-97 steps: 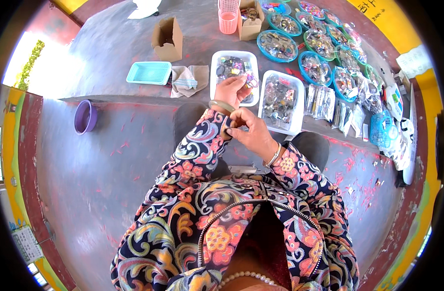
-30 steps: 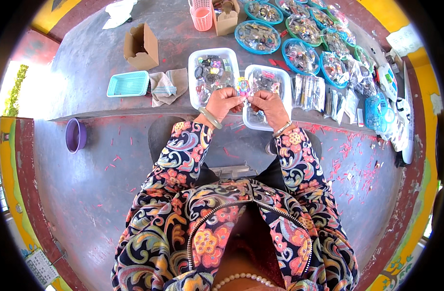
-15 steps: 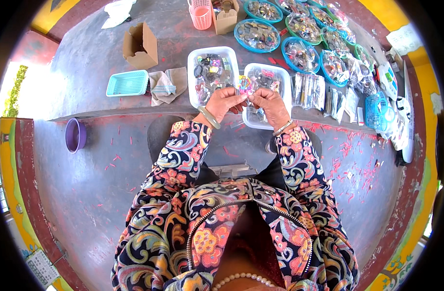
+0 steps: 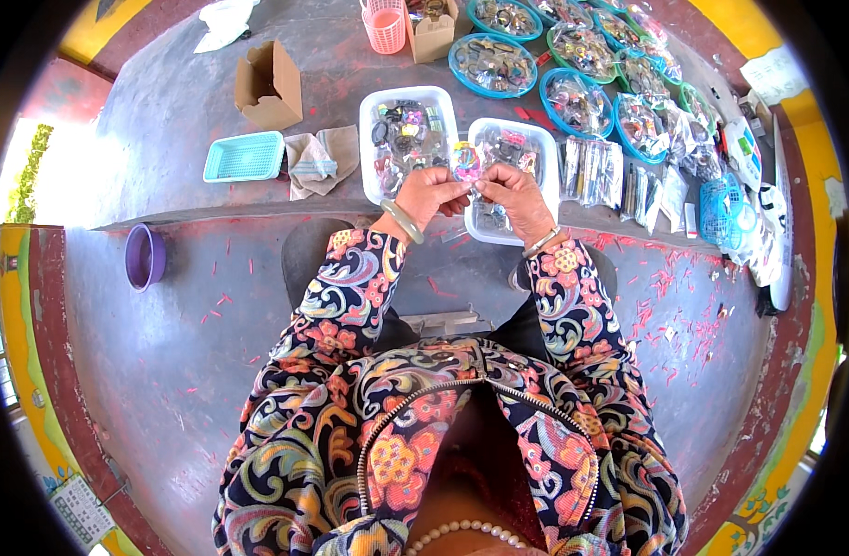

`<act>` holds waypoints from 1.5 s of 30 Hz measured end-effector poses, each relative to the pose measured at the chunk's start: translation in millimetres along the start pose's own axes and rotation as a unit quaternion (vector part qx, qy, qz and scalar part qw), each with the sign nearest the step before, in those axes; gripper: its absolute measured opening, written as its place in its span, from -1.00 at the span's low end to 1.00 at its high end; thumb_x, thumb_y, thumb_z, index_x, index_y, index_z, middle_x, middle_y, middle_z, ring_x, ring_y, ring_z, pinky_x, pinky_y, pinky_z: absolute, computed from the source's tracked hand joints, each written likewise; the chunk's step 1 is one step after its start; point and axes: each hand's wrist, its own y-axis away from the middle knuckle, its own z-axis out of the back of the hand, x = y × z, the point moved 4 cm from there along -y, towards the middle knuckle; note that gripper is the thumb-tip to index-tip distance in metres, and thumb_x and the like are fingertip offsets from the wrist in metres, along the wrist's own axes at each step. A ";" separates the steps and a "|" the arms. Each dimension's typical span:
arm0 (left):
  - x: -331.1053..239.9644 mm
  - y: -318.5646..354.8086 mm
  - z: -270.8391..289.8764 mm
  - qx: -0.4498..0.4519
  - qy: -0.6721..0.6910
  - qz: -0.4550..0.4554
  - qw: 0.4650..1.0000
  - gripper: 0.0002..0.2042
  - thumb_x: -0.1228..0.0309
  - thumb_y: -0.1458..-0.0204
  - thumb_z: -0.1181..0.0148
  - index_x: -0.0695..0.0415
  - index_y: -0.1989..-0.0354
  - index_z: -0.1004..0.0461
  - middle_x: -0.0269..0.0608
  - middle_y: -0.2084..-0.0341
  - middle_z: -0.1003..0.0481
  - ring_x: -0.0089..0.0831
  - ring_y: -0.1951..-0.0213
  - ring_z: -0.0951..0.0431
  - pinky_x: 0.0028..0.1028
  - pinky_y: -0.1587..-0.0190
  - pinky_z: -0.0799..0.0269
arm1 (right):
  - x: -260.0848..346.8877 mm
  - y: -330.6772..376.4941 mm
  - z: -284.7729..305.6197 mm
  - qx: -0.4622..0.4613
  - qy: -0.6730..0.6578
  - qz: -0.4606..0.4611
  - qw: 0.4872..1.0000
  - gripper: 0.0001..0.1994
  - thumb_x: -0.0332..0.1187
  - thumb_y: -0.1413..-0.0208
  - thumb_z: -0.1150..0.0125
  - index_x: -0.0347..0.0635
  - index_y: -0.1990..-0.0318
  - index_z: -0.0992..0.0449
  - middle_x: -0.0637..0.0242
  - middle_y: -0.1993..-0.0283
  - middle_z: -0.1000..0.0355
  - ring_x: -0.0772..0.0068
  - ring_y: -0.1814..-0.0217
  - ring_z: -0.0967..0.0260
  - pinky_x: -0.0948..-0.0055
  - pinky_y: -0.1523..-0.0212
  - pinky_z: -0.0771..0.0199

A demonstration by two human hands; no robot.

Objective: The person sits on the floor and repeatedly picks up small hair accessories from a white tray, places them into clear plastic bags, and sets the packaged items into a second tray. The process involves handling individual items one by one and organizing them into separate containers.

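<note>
Both hands meet over the near edge of the table, in front of two white trays. My left hand (image 4: 430, 193) and my right hand (image 4: 517, 198) pinch the lower edge of a small colourful packet (image 4: 465, 163) between thumbs and fingers. The packet is pink, yellow and multicoloured; its contents are too small to make out. Behind my left hand stands a white tray (image 4: 369, 171) of small packaged items, mostly dark with some pink. A second white tray (image 4: 552, 167), holding similar packets, lies partly hidden under my right hand.
Several round baskets (image 4: 457, 74) of bagged small goods fill the back right. Clear-wrapped bundles (image 4: 591, 174) lie right of the trays. To the left are a turquoise basket (image 4: 243, 159), a folded cloth (image 4: 318, 162) and an open cardboard box (image 4: 281, 88). A purple bucket (image 4: 144, 258) stands below.
The colourful packet has turned slightly, so more of its face shows. Both hands keep nearly the same place and grip.
</note>
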 end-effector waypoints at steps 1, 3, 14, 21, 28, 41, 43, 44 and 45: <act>-0.7 0.3 0.0 -0.002 0.000 -0.001 1.000 -0.84 0.34 0.07 -0.15 0.20 0.43 -0.46 -0.29 0.61 -0.46 -0.61 0.58 -0.43 -0.64 0.54 -0.32 | -0.3 -0.1 0.0 0.000 0.005 -0.001 1.000 -0.93 -0.44 0.04 -0.16 -0.21 0.48 -0.44 0.55 0.55 -0.30 0.76 0.49 -0.14 0.71 0.45 -0.15; -2.5 1.2 -0.1 -0.007 0.000 -0.003 1.000 -0.83 0.34 0.08 -0.16 0.20 0.45 -0.46 -0.28 0.63 -0.46 -0.60 0.59 -0.43 -0.63 0.54 -0.32 | -1.3 -0.3 0.7 0.001 0.013 -0.013 1.000 -0.93 -0.43 0.04 -0.16 -0.20 0.48 -0.44 0.55 0.55 -0.30 0.75 0.49 -0.15 0.71 0.45 -0.16; 3.0 0.8 -3.4 0.005 -0.079 -0.006 0.997 -0.84 0.36 0.11 -0.18 0.22 0.48 -0.48 -0.28 0.65 -0.46 -0.57 0.60 -0.43 -0.61 0.55 -0.30 | -2.0 -0.2 -1.2 -0.002 -0.040 -0.045 0.998 -0.91 -0.42 0.06 -0.19 -0.25 0.47 -0.46 0.50 0.56 -0.33 0.73 0.54 -0.13 0.69 0.48 -0.14; 4.5 -2.6 -3.9 0.001 -0.100 -0.014 0.995 -0.84 0.37 0.05 -0.11 0.23 0.45 -0.48 -0.27 0.60 -0.48 -0.56 0.56 -0.46 -0.61 0.56 -0.33 | -4.3 -1.0 5.2 -0.031 -0.021 -0.052 0.998 -0.91 -0.42 0.07 -0.20 -0.25 0.47 -0.47 0.51 0.57 -0.33 0.73 0.54 -0.15 0.70 0.49 -0.13; -4.5 2.0 -4.0 -0.043 -0.047 -0.014 0.998 -0.81 0.34 0.03 -0.10 0.24 0.43 -0.47 -0.26 0.55 -0.49 -0.55 0.51 -0.48 -0.62 0.56 -0.31 | -3.5 0.1 3.5 -0.036 -0.006 -0.078 0.996 -0.89 -0.39 0.07 -0.21 -0.24 0.46 -0.48 0.49 0.56 -0.35 0.72 0.54 -0.17 0.71 0.48 -0.15; 2.0 -1.5 -0.4 -0.004 0.009 -0.009 1.000 -0.83 0.38 0.07 -0.15 0.19 0.33 -0.46 -0.32 0.49 -0.48 -0.58 0.44 -0.46 -0.64 0.56 -0.29 | -7.0 -1.3 5.5 -0.020 -0.019 -0.046 0.999 -0.88 -0.41 0.07 -0.21 -0.24 0.54 -0.45 0.51 0.62 -0.29 0.72 0.57 -0.11 0.70 0.52 -0.10; 1.9 -1.7 -0.8 -0.009 0.027 -0.003 1.000 -0.83 0.39 0.07 -0.15 0.19 0.32 -0.46 -0.32 0.48 -0.47 -0.58 0.44 -0.46 -0.65 0.57 -0.30 | -5.6 -0.1 4.8 -0.019 -0.003 -0.044 0.999 -0.87 -0.41 0.07 -0.21 -0.24 0.55 -0.45 0.52 0.62 -0.28 0.72 0.57 -0.10 0.69 0.53 -0.10; -0.2 -0.9 -1.9 -0.011 0.039 0.002 0.999 -0.83 0.39 0.07 -0.15 0.19 0.32 -0.46 -0.32 0.48 -0.47 -0.58 0.44 -0.46 -0.65 0.58 -0.30 | -4.9 0.2 4.3 -0.018 0.004 -0.043 0.999 -0.87 -0.41 0.08 -0.21 -0.23 0.56 -0.44 0.53 0.63 -0.27 0.72 0.57 -0.09 0.69 0.53 -0.09; -1.3 -0.3 -2.6 -0.013 0.052 0.006 0.999 -0.83 0.40 0.07 -0.16 0.19 0.32 -0.46 -0.32 0.48 -0.47 -0.59 0.45 -0.46 -0.65 0.58 -0.30 | -5.0 0.1 4.1 -0.016 0.002 -0.042 0.999 -0.88 -0.42 0.08 -0.21 -0.24 0.55 -0.44 0.53 0.62 -0.27 0.73 0.57 -0.10 0.69 0.53 -0.10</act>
